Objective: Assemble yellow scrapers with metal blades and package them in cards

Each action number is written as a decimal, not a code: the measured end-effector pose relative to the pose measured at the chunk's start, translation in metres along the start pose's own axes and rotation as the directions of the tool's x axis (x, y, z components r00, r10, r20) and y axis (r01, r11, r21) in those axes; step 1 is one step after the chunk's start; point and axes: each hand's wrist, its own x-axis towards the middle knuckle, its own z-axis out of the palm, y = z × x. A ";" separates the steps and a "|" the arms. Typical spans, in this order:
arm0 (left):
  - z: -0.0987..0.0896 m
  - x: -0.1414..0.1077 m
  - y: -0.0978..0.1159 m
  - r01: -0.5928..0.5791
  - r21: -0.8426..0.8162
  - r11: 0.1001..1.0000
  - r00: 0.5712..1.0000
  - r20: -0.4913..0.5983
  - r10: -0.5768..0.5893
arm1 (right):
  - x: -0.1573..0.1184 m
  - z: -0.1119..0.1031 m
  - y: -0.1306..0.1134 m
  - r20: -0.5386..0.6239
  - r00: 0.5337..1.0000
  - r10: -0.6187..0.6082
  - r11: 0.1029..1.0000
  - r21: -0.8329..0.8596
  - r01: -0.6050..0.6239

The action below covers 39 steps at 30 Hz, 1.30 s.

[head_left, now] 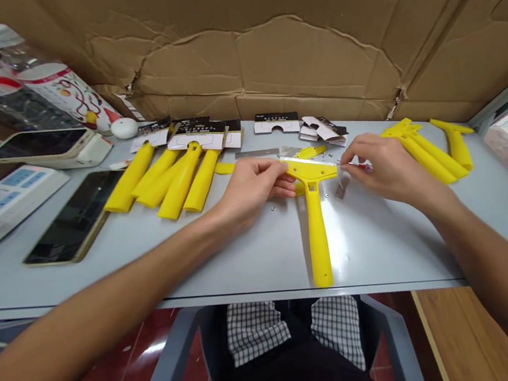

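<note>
A yellow scraper [316, 226] lies on the grey tabletop, its handle pointing toward me and a thin blade strip along its wide head. My left hand [258, 187] grips the left end of that head between thumb and fingers. By the right end, my right hand [385, 165] has its fingertips pinched together; a small reddish-purple bit shows between them, too little to name. Under that hand is a small shiny clear piece [341, 184]. Behind the scraper head are a flat metal blade [256, 153], a yellow plastic piece [310, 152] and tiny screws [273, 208].
Yellow scrapers with black-and-white header cards [197, 138] lie at left, and several yellow handles [433, 156] at right. Loose cards [276, 122] sit at the back against a cardboard wall [310, 50]. A phone [75, 215], another phone [39, 143] and bottles [54, 80] occupy the left.
</note>
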 end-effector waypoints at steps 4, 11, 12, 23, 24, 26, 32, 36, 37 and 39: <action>0.006 -0.010 -0.006 0.012 0.020 1.000 0.998 0.056 -0.014 | 0.001 0.002 -0.022 -0.199 0.980 0.021 0.994 0.113 0.002; 0.009 -0.018 -0.009 -0.044 0.059 0.997 0.990 0.134 0.035 | 0.003 0.038 -0.045 -0.266 0.948 -0.174 0.947 0.218 0.235; 0.009 -0.018 -0.009 -0.045 0.057 0.997 0.990 0.139 0.037 | 0.003 0.039 -0.045 -0.260 0.950 -0.172 0.947 0.223 0.232; 0.009 -0.017 -0.009 -0.031 0.059 0.998 0.992 0.124 0.024 | 0.002 0.037 -0.044 -0.244 0.956 -0.164 0.956 0.202 0.215; 0.008 -0.017 -0.008 -0.030 0.062 0.998 0.993 0.118 0.022 | 0.001 0.036 -0.042 -0.255 0.953 -0.163 0.957 0.196 0.216; 0.007 -0.017 -0.006 -0.029 0.072 0.997 0.994 0.106 0.021 | 0.001 0.032 -0.036 -0.304 0.936 -0.177 0.953 0.185 0.240; 0.006 -0.017 -0.003 -0.038 0.067 0.997 0.994 0.103 0.031 | -0.003 0.032 -0.023 -0.274 0.915 -0.297 0.940 0.085 0.330; 0.005 -0.016 -0.005 -0.055 0.060 0.997 0.991 0.122 0.048 | -0.006 0.037 -0.025 -0.164 0.933 -0.320 0.944 0.031 0.329; 0.005 -0.016 -0.006 -0.056 0.057 0.997 0.991 0.123 0.049 | -0.007 0.037 -0.026 -0.160 0.934 -0.319 0.945 0.022 0.327; 0.005 -0.015 -0.006 -0.053 0.051 0.997 0.991 0.122 0.047 | -0.007 0.036 -0.026 -0.161 0.937 -0.311 0.948 0.012 0.317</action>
